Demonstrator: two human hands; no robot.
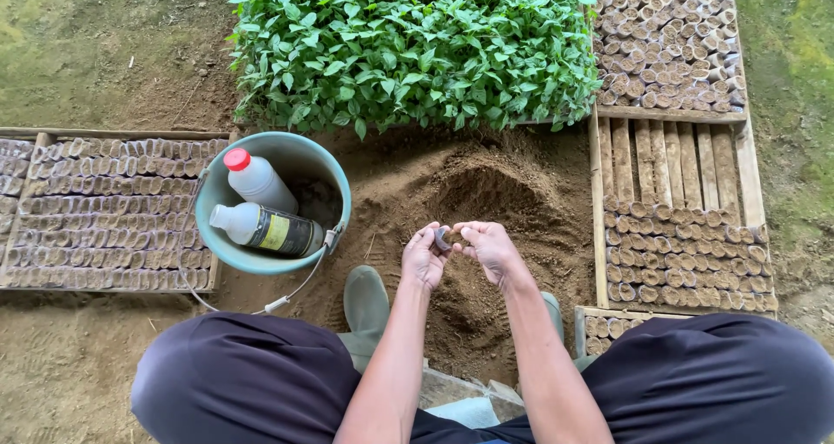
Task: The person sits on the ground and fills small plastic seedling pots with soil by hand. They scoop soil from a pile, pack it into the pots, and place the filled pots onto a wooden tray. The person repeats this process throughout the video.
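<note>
Both hands (459,253) pinch small pot (442,238) (seemingly) between fingertips.

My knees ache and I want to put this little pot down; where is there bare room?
Free: upper slats of the wooden tray on the right, and dirt left of the seedlings. Crowded: bucket, left tray, soil heap under both hands.

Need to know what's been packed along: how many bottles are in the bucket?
2. Both lie inside the teal bucket: a white bottle with a red cap toward the back, and a bottle with a white cap and dark-and-yellow label nearer the front. Others could be hidden beneath.
</note>
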